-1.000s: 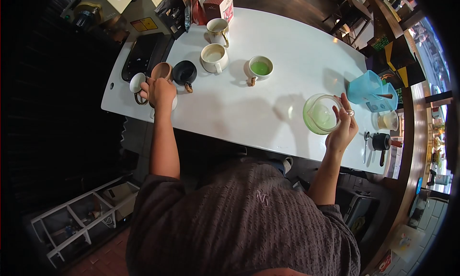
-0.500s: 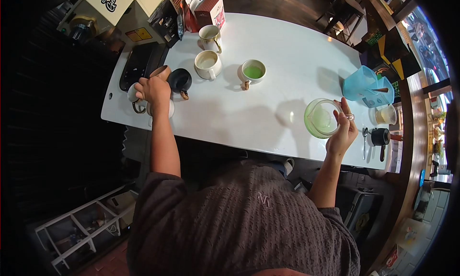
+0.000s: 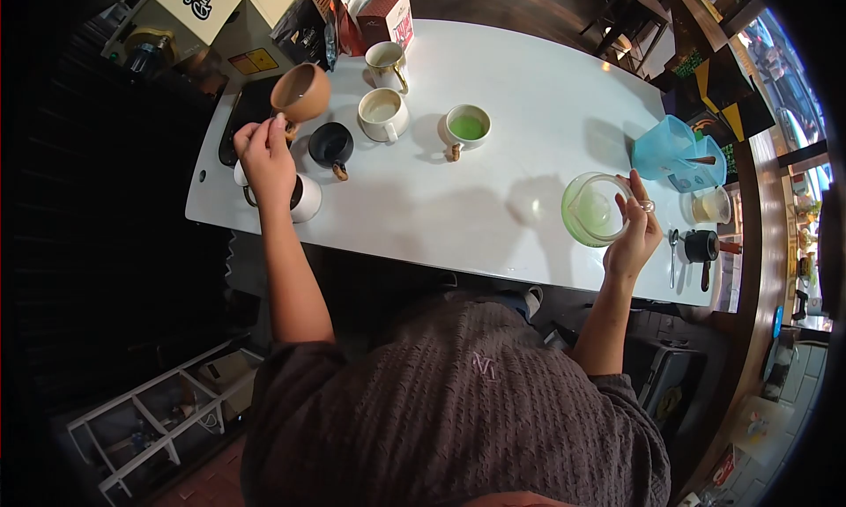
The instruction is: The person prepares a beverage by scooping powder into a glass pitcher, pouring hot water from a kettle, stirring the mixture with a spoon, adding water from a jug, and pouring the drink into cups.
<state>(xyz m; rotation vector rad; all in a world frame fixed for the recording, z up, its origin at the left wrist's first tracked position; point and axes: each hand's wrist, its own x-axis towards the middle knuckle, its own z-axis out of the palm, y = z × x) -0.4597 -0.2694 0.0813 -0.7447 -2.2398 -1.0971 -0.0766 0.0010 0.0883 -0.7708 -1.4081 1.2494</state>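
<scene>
My left hand [image 3: 268,161] grips a brown cup [image 3: 300,93] by its handle, holding it raised above the left end of the table. Below that hand, a white cup [image 3: 307,199] is partly hidden by my wrist. A black cup [image 3: 330,143] with a wood-coloured handle stands to the right of the hand. My right hand [image 3: 636,225] is closed on the handle of a glass pitcher [image 3: 596,210] with green residue inside, held over the right part of the table. Between the hands stands a white cup [image 3: 468,126] with green liquid in it.
Two cream mugs [image 3: 384,113] stand toward the back left, near a red and white box [image 3: 386,18]. On the right are blue pitchers [image 3: 665,149], a clear plastic cup [image 3: 710,206], a spoon [image 3: 674,256] and a black portafilter-like tool [image 3: 701,245]. A cream machine [image 3: 211,14] occupies the far left.
My left hand has lifted the brown cup up from among the other cups, uncovering the white cup below. My right hand and the glass pitcher have hardly moved.
</scene>
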